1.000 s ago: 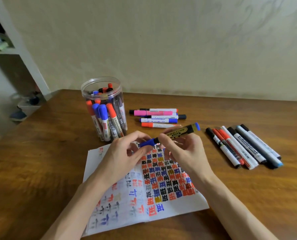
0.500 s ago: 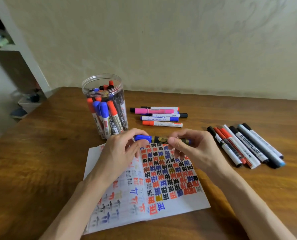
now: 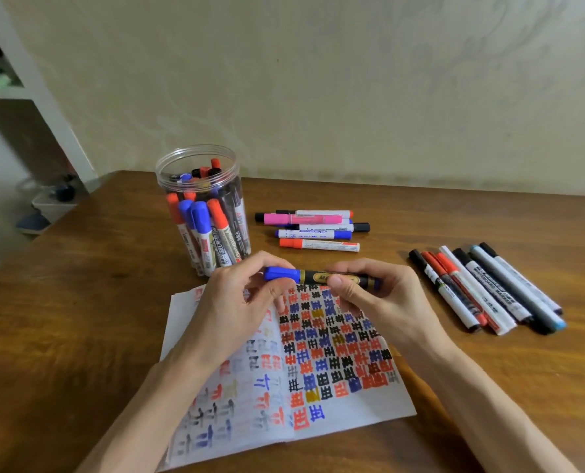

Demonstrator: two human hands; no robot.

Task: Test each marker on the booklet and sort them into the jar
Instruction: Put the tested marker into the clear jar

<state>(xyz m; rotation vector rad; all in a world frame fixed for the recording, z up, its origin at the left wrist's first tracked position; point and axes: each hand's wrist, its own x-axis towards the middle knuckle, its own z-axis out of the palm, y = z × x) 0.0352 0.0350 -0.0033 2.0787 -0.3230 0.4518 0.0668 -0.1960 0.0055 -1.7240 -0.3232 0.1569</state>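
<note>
Head view: both hands meet at frame centre, just above the top edge of the booklet (image 3: 352, 414), sharing one marker (image 3: 321, 277) held roughly level, left to right. The left hand (image 3: 236, 298) pinches the marker's blue cap (image 3: 280, 273) with curled fingers and thumb. The right hand (image 3: 376, 295) is wrapped round the black-and-gold barrel, thumb in front, and a bit of blue shows at the barrel's right end. The cap sits against the barrel; cannot tell if it is fully seated. The booklet lies open and flat on the wooden table (image 3: 79, 319) in the lower centre of the frame. Its right page is packed with rows of red, blue, black and yellow test marks, its left page has fainter marks, and both forearms cross over it. The jar (image 3: 195, 150), clear plastic with no lid on, stands upright in the centre left, just beyond the left hand, and is full of markers with red, blue and black caps. A small row of markers (image 3: 313, 228) lies on the table right of the jar, above the hands: one pink, the others white-barrelled with black, blue and red caps. A second row of markers (image 3: 482, 288) lies at centre right, well clear of the right hand, side by side on a diagonal, with black, red and light blue caps. A pale wall (image 3: 318, 80) fills the top of the frame, and a white shelf unit (image 3: 28, 97) is at the upper left.
</note>
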